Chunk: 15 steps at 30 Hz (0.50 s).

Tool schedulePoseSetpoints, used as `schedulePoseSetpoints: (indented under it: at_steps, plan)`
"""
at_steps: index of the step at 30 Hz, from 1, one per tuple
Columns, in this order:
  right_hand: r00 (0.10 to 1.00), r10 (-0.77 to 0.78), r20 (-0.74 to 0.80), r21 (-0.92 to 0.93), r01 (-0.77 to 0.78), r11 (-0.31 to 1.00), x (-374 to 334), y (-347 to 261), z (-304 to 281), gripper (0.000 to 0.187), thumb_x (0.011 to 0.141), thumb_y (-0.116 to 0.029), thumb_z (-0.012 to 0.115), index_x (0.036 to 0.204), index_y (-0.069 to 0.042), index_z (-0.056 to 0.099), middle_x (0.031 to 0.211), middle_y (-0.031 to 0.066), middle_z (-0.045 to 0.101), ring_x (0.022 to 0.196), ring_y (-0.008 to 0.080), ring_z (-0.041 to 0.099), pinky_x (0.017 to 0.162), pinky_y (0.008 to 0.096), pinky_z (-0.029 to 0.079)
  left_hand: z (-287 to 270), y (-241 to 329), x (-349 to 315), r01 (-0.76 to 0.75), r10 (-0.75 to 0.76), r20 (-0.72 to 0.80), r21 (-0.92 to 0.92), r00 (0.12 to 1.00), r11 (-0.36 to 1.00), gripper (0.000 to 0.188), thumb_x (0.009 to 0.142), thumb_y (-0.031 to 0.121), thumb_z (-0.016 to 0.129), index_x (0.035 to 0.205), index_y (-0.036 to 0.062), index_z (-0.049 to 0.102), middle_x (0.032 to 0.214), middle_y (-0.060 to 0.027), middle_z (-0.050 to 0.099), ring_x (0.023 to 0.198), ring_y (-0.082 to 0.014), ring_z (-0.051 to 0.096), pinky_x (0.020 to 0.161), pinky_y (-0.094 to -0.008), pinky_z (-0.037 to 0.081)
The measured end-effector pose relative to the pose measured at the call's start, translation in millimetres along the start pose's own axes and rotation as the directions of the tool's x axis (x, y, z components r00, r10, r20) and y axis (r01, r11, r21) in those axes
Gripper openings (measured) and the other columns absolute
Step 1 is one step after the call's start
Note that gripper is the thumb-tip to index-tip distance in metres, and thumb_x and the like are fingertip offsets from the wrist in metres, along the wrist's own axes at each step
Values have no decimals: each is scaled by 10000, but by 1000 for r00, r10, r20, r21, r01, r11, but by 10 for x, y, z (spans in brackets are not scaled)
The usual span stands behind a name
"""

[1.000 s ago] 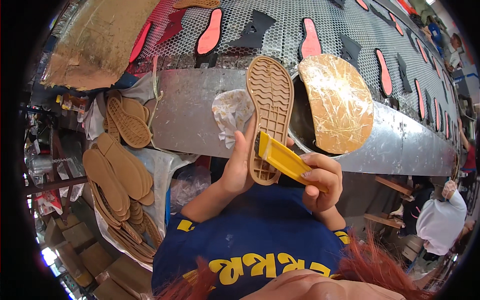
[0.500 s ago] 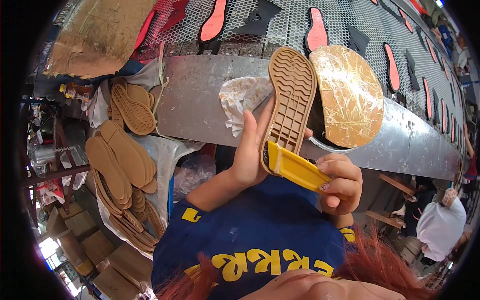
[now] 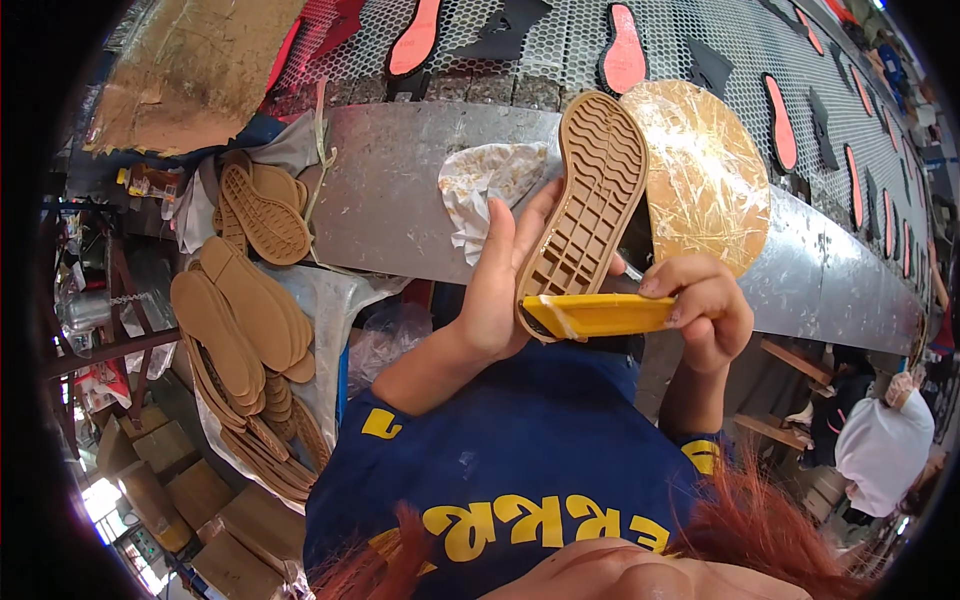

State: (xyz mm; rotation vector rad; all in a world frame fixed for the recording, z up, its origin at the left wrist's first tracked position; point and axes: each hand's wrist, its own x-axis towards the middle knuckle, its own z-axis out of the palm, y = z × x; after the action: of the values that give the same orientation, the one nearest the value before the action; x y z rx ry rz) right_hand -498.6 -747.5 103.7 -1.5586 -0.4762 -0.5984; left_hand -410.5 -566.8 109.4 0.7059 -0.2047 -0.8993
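A tan shoe sole [image 3: 590, 190] with wavy and grid tread faces up in my left hand [image 3: 497, 275]. My left palm and fingers wrap behind it, with the thumb along its left side. Between thumb and fingers, my right hand [image 3: 705, 305] pinches a yellow, flat-bladed plastic scraper [image 3: 605, 314]. The scraper's far left end lies against the near end of the sole, which is dark there. Behind the sole, a round tan board [image 3: 710, 170] with a shiny, scratched surface rests at the metal ledge. Left of the sole lies a crumpled, stained white cloth or paper [image 3: 485, 185].
A mesh conveyor [image 3: 560, 45] carries pink insoles [image 3: 625, 55] and black pieces past a metal ledge [image 3: 390, 180]. Stacked tan soles [image 3: 225, 330] lie on plastic at left, near cardboard boxes [image 3: 200, 490]. A person in white [image 3: 885, 440] is at far right.
My right hand has moved up and right, turning the scraper closer to level. The sole has shifted slightly right and tilted. The insoles on the conveyor have moved a little.
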Motion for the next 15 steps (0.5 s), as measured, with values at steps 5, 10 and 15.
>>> schedulePoseSetpoints:
  at_steps: [5,10,15]
  plan:
    - [989,24,144,229,-56,972,182,61,-117,235,964,-199,514,869,2,591,948,195,624,885,277,636,785,354,510,-33,49,-28,78,-82,42,85,996,993,878,895,722,123,1488,74,100,1270,-133,486,1011,-206,601,686,-311,566]
    - [964,12,267,293,-93,952,384,105,-210,212,955,-162,514,858,4,605,928,184,637,861,255,635,766,338,501,-23,90,-57,159,-166,49,120,985,980,895,878,743,125,1476,77,100,1229,-157,514,921,-207,639,480,-271,555]
    - [903,-61,426,277,-66,958,607,105,-247,217,953,-179,537,861,-8,634,937,170,650,813,232,637,715,311,502,-51,72,-68,223,-228,54,88,972,971,851,906,710,142,1480,82,153,1157,-153,550,775,-211,646,472,-297,547]
